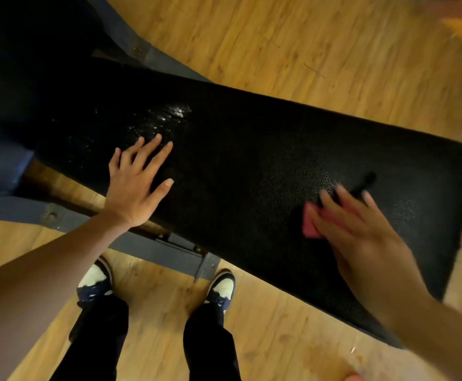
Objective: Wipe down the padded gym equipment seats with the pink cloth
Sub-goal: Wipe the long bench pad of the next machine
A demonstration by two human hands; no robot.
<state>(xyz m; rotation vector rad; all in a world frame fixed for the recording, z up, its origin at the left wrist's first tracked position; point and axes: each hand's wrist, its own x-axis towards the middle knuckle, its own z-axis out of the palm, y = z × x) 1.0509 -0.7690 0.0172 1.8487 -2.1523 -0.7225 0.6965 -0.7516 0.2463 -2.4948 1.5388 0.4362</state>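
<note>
A long black pad (pixel 251 149) runs across the view, from far left to near right, above a wood floor (pixel 306 37). The left hand (pixel 133 188) lies flat on the pad's near-left part, fingers spread wide, just near of a patch of wet shine (pixel 169 115). The right hand (pixel 353 224), blurred, presses a pink cloth (pixel 313 225) onto the pad's right part, fingers laid over it. Two shoes (pixel 221 287) stand on the floor near the blue frame (pixel 147 247).

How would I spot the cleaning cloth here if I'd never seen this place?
Find the long black padded bench lying across the wooden floor. Near its right end, the right hand presses flat on the cloth, which peeks out by the thumb. It is the only pink thing on the black padding.
</note>
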